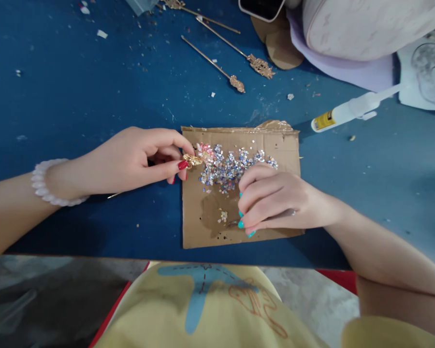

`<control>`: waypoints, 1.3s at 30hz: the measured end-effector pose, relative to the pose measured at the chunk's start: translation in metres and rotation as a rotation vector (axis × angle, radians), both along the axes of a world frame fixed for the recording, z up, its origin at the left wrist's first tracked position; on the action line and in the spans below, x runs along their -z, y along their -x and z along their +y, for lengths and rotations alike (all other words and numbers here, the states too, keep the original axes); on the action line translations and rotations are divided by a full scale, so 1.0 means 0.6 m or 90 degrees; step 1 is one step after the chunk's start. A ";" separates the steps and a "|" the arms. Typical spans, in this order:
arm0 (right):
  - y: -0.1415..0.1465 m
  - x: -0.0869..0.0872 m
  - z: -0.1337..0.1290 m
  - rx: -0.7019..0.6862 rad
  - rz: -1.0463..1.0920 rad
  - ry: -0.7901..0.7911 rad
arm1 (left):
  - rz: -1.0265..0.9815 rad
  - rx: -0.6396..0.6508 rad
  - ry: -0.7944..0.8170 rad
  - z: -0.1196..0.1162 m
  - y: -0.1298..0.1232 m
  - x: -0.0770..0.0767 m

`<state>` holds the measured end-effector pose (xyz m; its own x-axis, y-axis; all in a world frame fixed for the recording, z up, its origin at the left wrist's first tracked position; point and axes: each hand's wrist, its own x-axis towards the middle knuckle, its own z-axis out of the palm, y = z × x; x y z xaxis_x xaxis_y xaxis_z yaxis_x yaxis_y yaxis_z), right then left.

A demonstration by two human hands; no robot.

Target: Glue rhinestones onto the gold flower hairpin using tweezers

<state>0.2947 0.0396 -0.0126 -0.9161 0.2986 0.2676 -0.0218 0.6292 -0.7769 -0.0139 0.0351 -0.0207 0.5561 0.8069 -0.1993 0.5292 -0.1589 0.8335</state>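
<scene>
My left hand (148, 157) pinches a gold hair stick (192, 161) by its ornate head, over the left edge of a cardboard sheet (203, 237). The thin shaft runs back beneath the hand, and its end shows below the wrist. My right hand (275, 198) is closed around slim metal tweezers (233, 224), mostly hidden by the fingers. Their tip is near a small cluster of pale yellowish chips (223, 216). Between the hands spreads a heap of glittering blue and silver chips (228, 169), with pink chips (205, 152) beside the gold head.
More gold hair sticks (237, 83) lie toward the back of the blue table (94, 82). A white glue bottle (344, 113) with a yellow label lies at the right. Behind are a phone (263, 7), a pale round case (369, 29) and a lilac sheet (369, 72).
</scene>
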 end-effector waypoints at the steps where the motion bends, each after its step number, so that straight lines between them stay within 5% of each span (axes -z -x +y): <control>1: 0.001 0.000 -0.001 -0.004 -0.001 -0.001 | 0.005 0.000 0.001 0.000 0.000 -0.001; 12: -0.004 -0.014 0.010 0.041 0.031 0.044 | 0.030 -0.002 0.031 -0.003 0.001 -0.002; 16: -0.015 -0.034 -0.007 -0.166 -0.080 0.179 | 0.000 0.003 0.025 -0.001 0.008 0.009; 20: -0.013 -0.021 -0.040 -0.339 -0.233 0.234 | 0.002 0.002 0.027 0.002 0.010 0.016; 27: 0.006 -0.010 -0.058 -0.263 -0.374 0.060 | -0.010 -0.012 0.050 0.000 0.008 0.014; 39: -0.005 0.005 -0.050 -0.163 -0.256 0.102 | -0.023 -0.009 0.071 -0.001 0.003 0.009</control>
